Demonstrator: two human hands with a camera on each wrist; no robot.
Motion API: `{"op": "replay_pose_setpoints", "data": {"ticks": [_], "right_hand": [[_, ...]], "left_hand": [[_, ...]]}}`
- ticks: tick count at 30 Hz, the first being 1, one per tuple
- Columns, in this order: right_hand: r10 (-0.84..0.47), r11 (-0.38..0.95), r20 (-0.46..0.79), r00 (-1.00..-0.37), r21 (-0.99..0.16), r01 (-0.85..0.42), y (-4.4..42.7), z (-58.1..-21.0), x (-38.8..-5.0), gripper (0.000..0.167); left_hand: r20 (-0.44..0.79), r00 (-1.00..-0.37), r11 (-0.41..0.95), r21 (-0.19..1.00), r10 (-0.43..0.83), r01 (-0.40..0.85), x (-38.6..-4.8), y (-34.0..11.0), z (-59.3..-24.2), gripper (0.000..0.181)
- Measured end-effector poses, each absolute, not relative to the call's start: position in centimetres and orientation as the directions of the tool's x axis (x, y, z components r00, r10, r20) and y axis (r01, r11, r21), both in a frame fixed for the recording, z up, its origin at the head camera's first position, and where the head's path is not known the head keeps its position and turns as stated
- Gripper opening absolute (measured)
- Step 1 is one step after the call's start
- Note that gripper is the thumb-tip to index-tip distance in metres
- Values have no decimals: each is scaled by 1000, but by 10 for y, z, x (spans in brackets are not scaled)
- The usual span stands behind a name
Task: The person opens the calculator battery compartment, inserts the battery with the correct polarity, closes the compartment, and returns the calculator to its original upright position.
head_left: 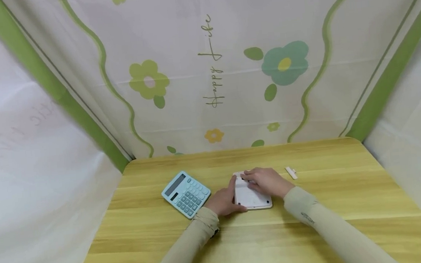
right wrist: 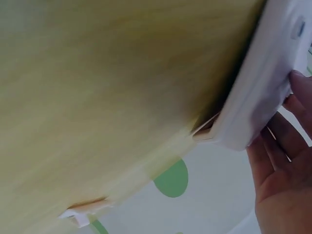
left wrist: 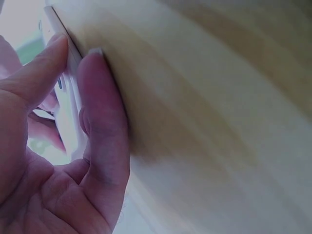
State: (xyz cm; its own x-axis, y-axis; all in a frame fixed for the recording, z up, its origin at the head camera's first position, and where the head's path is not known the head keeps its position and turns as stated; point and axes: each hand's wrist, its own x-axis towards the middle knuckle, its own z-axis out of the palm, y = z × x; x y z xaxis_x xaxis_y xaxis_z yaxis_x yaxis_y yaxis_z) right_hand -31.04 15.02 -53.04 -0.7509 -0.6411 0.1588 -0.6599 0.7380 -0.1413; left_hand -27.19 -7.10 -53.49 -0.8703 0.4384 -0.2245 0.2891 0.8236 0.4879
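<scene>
A white calculator [head_left: 253,195] with a pale pink rim lies face down on the table, dark dots at its near corners. My left hand [head_left: 224,200] grips it along the left side, thumb at the near edge and a finger at the far left corner. From the right, my right hand [head_left: 269,180] reaches over its back, fingertips touching the far part by a small dark spot [head_left: 242,178]. Whether anything is between those fingertips is hidden. In the right wrist view, thumb and fingers of the right hand [right wrist: 285,187] touch the calculator's back [right wrist: 265,83].
A small white cover piece [head_left: 291,172] lies on the wooden table [head_left: 352,202], right of my right hand. A light blue calculator [head_left: 187,194] lies face up, turned at an angle, left of my left hand. Flower-printed curtain [head_left: 179,117] stands behind the table, with pale cloth at both sides.
</scene>
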Motion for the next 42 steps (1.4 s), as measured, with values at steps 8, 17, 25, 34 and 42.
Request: {"op": "replay_pose_setpoints", "data": {"ticks": [8,17,25,34,42], "right_hand": [[-625,756,101,-774,-169,-632,143,-525,-306,42],[-606,758,40,-794,-272,-593,144,-521,-302,51],[-622,735,41,-782,-313,-601,149,-527,-306,54],[-621,729,64,-781,-319,-606,159,-525,-309,45],[-610,738,81,-788,-304,-602,164,-523,-309,41]], "left_hand": [[-218,-867,816,495,448,297,-271,-72,-533,119],[-207,-865,807,504,458,307,-272,-74,-535,119],[-227,-865,809,514,448,284,-273,-74,-534,120],[-239,-870,819,508,431,267,-271,-73,-532,121],[-229,-870,813,515,436,272,-272,-72,-532,120]]}}
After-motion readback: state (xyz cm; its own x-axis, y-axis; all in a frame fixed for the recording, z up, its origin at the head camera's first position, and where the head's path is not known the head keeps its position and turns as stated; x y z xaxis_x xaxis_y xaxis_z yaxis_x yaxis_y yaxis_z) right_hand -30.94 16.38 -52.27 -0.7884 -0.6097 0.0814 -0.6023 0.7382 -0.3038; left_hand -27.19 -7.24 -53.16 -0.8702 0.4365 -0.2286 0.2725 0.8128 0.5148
